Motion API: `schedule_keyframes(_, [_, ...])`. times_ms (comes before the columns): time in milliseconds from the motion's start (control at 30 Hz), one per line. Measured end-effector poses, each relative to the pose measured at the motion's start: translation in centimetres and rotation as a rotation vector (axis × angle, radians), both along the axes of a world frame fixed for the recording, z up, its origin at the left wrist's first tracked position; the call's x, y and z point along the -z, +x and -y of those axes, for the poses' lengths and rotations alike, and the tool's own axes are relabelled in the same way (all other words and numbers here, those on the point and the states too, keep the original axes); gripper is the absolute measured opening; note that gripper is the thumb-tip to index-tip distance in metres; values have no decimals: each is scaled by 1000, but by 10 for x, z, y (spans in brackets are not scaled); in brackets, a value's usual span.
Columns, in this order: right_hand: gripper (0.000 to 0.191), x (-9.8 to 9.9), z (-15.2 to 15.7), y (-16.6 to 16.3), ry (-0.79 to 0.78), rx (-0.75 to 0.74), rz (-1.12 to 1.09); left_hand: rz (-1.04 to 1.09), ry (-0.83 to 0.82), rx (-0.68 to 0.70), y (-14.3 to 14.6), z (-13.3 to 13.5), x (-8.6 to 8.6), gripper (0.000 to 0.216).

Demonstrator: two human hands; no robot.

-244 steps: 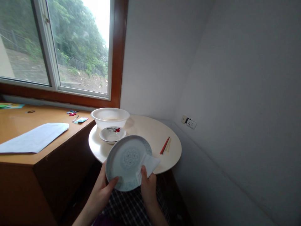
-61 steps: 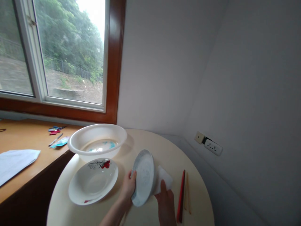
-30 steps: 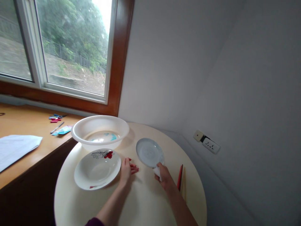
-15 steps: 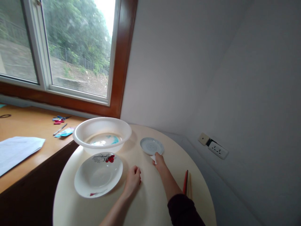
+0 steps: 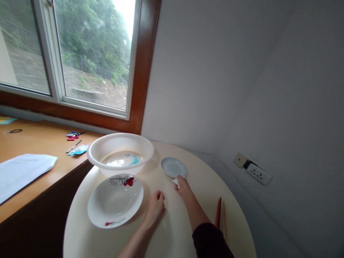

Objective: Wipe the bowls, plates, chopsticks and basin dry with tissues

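My right hand (image 5: 182, 185) is closed, pinching a small white piece that looks like tissue (image 5: 176, 182), at the near edge of a small pale plate (image 5: 174, 167). Whether the fingers touch the plate, I cannot tell. In a loose fist, my left hand (image 5: 156, 204) rests on the table between the two arms' reach and a white bowl; its palm side is hidden. That wide bowl (image 5: 115, 204) has red flowers and dark swirls on its rim, and stands just left of my left hand.
Behind the bowl stands a translucent white basin (image 5: 94, 157) with water-like shine and a blue patch inside. Chopsticks (image 5: 220, 215), red and light ones, lie on the round table (image 5: 172, 236) at right. A wooden desk (image 5: 29, 138) holds paper (image 5: 24, 175) and a pen (image 5: 73, 147).
The whole view has shifted slightly, so everything sits a little further right. Both hands keep nearly the same place against the plate and bowl.
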State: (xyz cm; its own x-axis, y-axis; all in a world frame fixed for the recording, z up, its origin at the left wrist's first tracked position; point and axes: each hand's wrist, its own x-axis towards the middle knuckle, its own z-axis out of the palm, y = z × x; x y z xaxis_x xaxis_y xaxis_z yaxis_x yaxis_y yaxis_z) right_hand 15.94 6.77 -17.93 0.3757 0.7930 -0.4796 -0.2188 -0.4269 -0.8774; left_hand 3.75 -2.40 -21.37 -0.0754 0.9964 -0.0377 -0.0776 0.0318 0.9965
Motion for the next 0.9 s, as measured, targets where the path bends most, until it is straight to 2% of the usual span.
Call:
schedule_keyframes(233, [27, -2, 11, -1, 11, -27, -7, -22, -6, 1, -2, 1, -5, 23])
schedule_keyframes(400, [19, -1, 34, -3, 119, -14, -31, -30, -6, 8, -3, 1, -6, 22])
schedule_keyframes(700, [26, 13, 85, -16, 401, 48, -247, -43, 22, 2, -7, 5, -13, 21])
schedule_keyframes(900, [42, 28, 92, -9, 489, 56, -480, -45, 23, 1, -5, 1, -8, 21])
